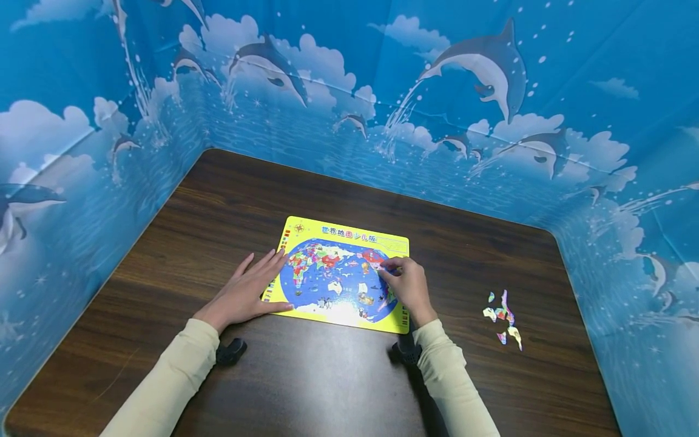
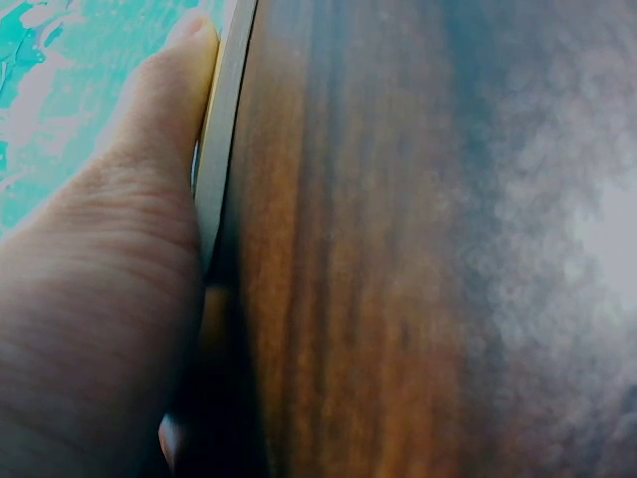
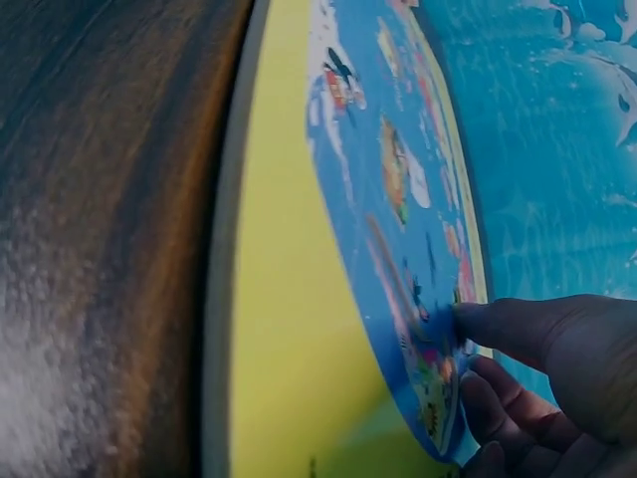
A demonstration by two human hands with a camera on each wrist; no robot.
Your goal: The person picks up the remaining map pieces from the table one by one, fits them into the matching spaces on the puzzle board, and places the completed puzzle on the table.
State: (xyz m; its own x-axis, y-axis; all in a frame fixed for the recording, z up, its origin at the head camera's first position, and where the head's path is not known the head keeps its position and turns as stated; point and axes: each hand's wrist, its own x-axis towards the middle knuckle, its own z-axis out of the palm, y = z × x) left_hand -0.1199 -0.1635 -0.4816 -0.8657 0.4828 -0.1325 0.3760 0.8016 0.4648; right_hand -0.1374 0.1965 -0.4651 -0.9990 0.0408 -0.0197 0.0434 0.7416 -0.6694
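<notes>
Near frame centre, the left hand [image 1: 248, 294] lay spread and the right hand [image 1: 409, 288] bent, any hold unclear, over a yellow-bordered, blue-oceaned map puzzle [image 1: 341, 273].

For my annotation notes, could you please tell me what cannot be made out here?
Head view: whether the right hand holds anything, hidden behind the hand itself.
Head view: part of the map board, covered by the left hand.
Head view: details printed on the loose pieces, too small to read.
Left wrist view: grain of the table, blurred at right under glare.
</notes>
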